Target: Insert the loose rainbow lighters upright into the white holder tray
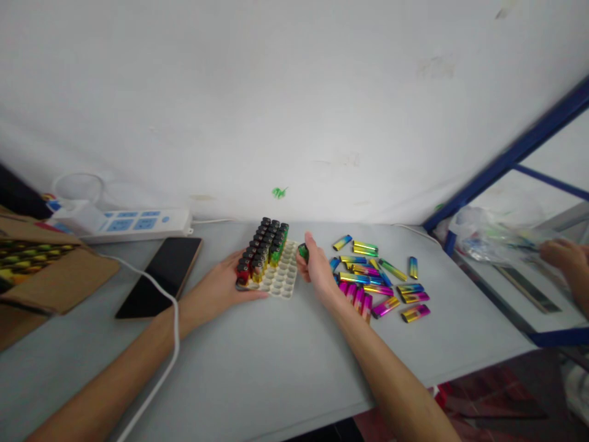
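Observation:
A pale tray with round holes [286, 276] lies on the table, its left part filled with upright lighters [262, 245] that have black tops and red, yellow or green bodies. My left hand [224, 283] grips the tray's left side, the thumb along its front edge. Just right of the tray, my right hand [317, 270] is closed around a green lighter [303, 250], mostly hidden by the fingers. Shiny multicoloured lighter sleeves [378, 290] in blue, yellow and magenta lie scattered beyond my right wrist.
On the left are a black phone [161, 276], a power strip [138, 224] and a cardboard box [69, 276]. A white cable [175, 331] crosses over my left forearm. At right, another person's hand [564, 253] is near a plastic bag [483, 236] behind a blue frame [501, 162].

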{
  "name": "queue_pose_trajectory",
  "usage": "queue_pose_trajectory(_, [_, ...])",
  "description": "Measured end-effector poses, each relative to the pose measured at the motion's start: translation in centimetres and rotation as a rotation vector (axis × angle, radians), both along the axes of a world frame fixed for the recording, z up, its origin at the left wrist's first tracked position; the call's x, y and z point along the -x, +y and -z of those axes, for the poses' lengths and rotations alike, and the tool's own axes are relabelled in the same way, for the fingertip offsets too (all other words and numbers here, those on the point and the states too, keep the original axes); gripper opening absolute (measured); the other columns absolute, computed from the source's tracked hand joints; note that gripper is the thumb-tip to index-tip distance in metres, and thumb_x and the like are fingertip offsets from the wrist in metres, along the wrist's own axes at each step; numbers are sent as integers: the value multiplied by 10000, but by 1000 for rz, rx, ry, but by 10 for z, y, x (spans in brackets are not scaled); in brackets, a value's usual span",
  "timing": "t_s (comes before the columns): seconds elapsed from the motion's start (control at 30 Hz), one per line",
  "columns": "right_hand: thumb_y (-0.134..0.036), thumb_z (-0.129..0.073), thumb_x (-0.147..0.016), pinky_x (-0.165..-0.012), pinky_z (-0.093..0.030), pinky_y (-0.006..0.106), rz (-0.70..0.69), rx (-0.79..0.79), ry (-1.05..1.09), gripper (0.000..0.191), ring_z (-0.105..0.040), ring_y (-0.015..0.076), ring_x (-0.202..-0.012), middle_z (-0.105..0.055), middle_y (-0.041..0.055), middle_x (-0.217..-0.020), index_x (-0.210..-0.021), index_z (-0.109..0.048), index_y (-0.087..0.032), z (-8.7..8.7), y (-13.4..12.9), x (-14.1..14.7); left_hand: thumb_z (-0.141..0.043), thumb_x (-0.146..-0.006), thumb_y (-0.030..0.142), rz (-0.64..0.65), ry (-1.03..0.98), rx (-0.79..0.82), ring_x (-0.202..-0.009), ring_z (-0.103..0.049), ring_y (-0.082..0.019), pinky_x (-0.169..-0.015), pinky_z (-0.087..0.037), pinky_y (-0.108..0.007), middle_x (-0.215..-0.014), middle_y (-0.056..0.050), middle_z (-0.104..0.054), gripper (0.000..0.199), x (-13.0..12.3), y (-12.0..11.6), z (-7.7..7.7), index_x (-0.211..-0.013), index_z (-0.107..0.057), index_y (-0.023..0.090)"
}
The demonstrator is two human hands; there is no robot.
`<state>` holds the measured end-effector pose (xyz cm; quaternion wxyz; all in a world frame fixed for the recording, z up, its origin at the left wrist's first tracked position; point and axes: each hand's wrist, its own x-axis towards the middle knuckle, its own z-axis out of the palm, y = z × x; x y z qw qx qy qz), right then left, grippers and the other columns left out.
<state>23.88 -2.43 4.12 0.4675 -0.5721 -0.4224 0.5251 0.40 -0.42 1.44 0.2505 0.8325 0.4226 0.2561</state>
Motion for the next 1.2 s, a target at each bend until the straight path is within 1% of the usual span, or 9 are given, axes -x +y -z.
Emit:
queue_pose_trajectory(0.1, [-752, -316, -1017, -475, -207, 254, -70, -89, 36, 659, -259, 110, -487, -310, -58, -555, -631, -442, -233, -1, -3, 0, -841, -780, 618, 15, 10, 2, -1397, -619, -410, -1264, -439, -539, -1486, -224, -659, 868, 0, -1, -2, -1443, -624, 102])
queue_pose_trajectory(0.2, [-795, -415, -994, -533, -342, 264, -135, -258, -4, 621, -383, 137, -576, -412, -43, -659, -818, -582, -223, -2, -7, -4, -853, -784, 607, 33, -1, -5, -1394, -624, -384, -1259, -449, -522, -1491, -199, -663, 851, 0, -1, -3, -1453, -621, 135])
queue_pose_trajectory(0.33, [-698, -568, -1016, -784, -525, 314, -207, -520, -203, 490, -606, 183, -836, -635, 22, -889, -1019, -698, -225, 2, -9, -8, -889, -778, 530, 37, -9, -26, -1396, -624, -365, -1251, -460, -507, -1513, -159, -655, 820, 0, -3, -3, -1456, -606, 168])
queue_pose_trajectory(0.4, [-625, -630, -1021, -925, -538, 354, -211, -643, -300, 413, -651, 211, -1010, -691, 66, -1047, -1053, -758, -233, 6, -9, -8, -887, -804, 480, 40, 8, -32, -1414, -608, -356, -1259, -449, -492, -1530, -152, -639, 790, -1, -5, -5, -1462, -589, 159])
queue_pose_trajectory(0.47, [-560, -672, -1020, -957, -539, 375, -191, -717, -387, 346, -656, 225, -1052, -696, 80, -1059, -1042, -802, -241, 9, -9, -7, -877, -832, 439, 50, 19, -36, -1427, -595, -344, -1265, -440, -479, -1539, -147, -627, 761, -2, -6, -7, -1468, -574, 153])
queue_pose_trajectory(0.63, [-451, -667, -1043, -720, -526, 307, -123, -730, -520, 287, -626, 171, -756, -689, 48, -869, -1063, -807, -201, 12, -12, -2, -890, -821, 419, 58, 9, -42, -1425, -590, -349, -1267, -435, -503, -1529, -157, -624, 761, -2, -6, -6, -1458, -570, 151])
queue_pose_trajectory(0.8, [-441, -613, -1068, -669, -531, 270, -111, -708, -561, 304, -667, 154, -654, -741, 31, -811, -1151, -716, -167, 14, -17, 0, -894, -809, 463, 64, -10, -58, -1397, -613, -358, -1250, -458, -509, -1509, -160, -637, 793, 0, -3, 0, -1465, -568, 157])
queue_pose_trajectory(0.97, [-424, -537, -1106, -696, -553, 274, -158, -738, -670, 291, -715, 174, -680, -767, 47, -847, -1200, -663, -180, 19, -18, 0, -880, -806, 515, 59, -38, -58, -1365, -643, -368, -1227, -488, -524, -1457, -153, -679, 775, 0, -3, 0, -1446, -601, 179])
queue_pose_trajectory(1.2, [-356, -538, -1121, -826, -576, 319, -245, -771, -877, 242, -740, 222, -920, -768, 119, -1094, -1220, -693, -199, 11, -16, -4, -883, -775, 538, 27, -29, -38, -1347, -659, -365, -1218, -500, -527, -1453, -135, -691, 781, 0, -3, 0, -1433, -623, 208])
